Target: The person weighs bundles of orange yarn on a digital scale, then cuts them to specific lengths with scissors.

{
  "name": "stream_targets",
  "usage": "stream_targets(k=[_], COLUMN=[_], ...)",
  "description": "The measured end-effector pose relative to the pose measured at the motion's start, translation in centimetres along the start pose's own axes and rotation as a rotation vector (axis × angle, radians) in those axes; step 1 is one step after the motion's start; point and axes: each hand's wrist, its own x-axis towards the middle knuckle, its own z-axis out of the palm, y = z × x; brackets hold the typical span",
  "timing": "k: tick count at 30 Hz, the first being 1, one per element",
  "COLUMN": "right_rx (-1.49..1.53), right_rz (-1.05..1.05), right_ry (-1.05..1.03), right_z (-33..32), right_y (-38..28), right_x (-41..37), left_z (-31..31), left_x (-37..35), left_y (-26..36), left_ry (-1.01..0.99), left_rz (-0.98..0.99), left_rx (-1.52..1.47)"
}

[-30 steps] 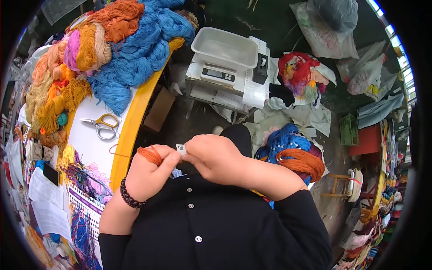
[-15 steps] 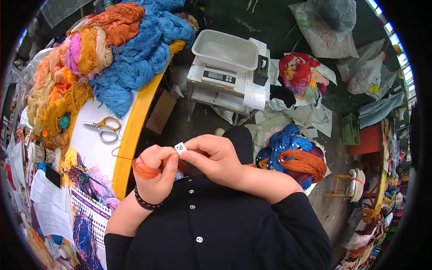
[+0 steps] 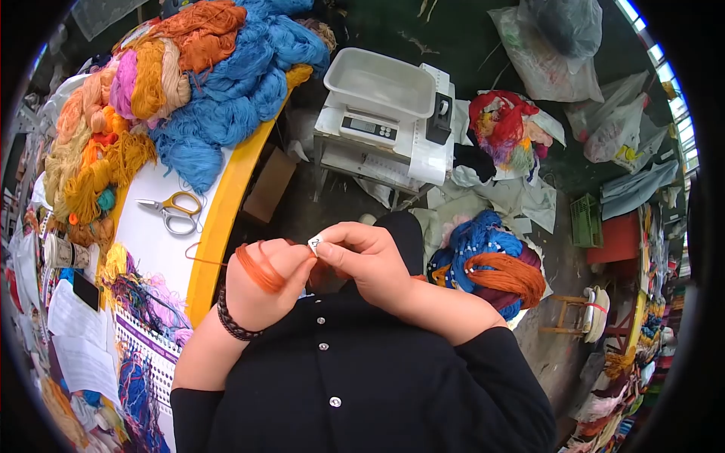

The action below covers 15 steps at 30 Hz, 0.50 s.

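Orange thread [image 3: 260,269] is looped around the fingers of my left hand [image 3: 268,291], which is closed with thumb and fingertips pinched together. A loose end of it trails left over the table edge. My right hand [image 3: 366,260] pinches a small white number tag [image 3: 315,243] between thumb and forefinger. The tag touches or nearly touches the left fingertips, and its number is partly turned from view. Both hands meet in front of my black shirt. Scissors [image 3: 177,213] with a yellow and a grey handle lie on the table to the left.
The yellow-edged table [image 3: 226,219] carries heaped blue yarn [image 3: 208,128], other coloured skeins, a phone [image 3: 87,290] and papers. Ahead stands a digital scale [image 3: 370,124] with a tray. To the right are a bundle of blue and orange yarn [image 3: 491,264] and a wooden stool [image 3: 566,313].
My left hand has rolled so the back and the wound thread face up more. The tag has moved slightly right and tilted, so its 29 no longer reads clearly.
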Motion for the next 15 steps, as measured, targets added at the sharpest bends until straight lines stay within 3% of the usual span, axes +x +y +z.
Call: stream_targets(k=[1,3,4,5,6,8,9,10,12,13,14,15], right_rx=[0.228,0.118,-0.325,-0.765,-0.764,-0.88,-0.881,-0.801,-0.719,-0.584,-0.445,-0.443], right_rz=[0.167,0.192,-0.045,-0.286,-0.284,-0.565,-0.565,-0.489,-0.412,-0.216,-0.021,-0.021], right_ry=[-0.029,0.032,0.004,-0.024,-0.022,-0.014,-0.016,0.011,0.037,0.048,0.06,0.061], right_z=[0.0,0.1,-0.1,-0.2,-0.4,-0.6,-0.4,-0.2,0.1,0.2,0.2,0.1], right_y=[0.0,0.2,-0.3,-0.5,-0.4,0.0,0.1,0.1,0.2,0.2,0.2,0.3], right_x=[0.0,0.0,0.2,0.4,0.5,0.7,0.7,0.5,0.4,0.3,0.2,0.2], left_z=[0.0,0.2,0.5,1.0,1.4,1.0,0.7,0.5,0.8,0.9,1.0,1.2], left_x=[0.0,-0.1,-0.3,-0.7,-1.1,-1.2,-1.0,-0.9,-0.7,-1.1,-1.0,-0.9], left_y=[-0.1,-0.2,-0.4,-0.7,-0.9,-1.1,-1.0,-0.9,0.1,-0.7,-0.5,-0.3], left_ry=[-0.001,0.052,0.052,0.058,0.061,-0.14,-0.202,-0.137,-0.021,0.021,0.076,0.13], left_rz=[-0.003,0.105,0.104,-0.04,-0.183,-0.68,-0.873,-0.902,-0.706,-0.309,-0.227,-0.143], left_rx=[-0.001,0.153,0.153,-0.057,-0.269,-0.818,-1.017,-1.115,-0.806,-0.269,-0.199,-0.128])
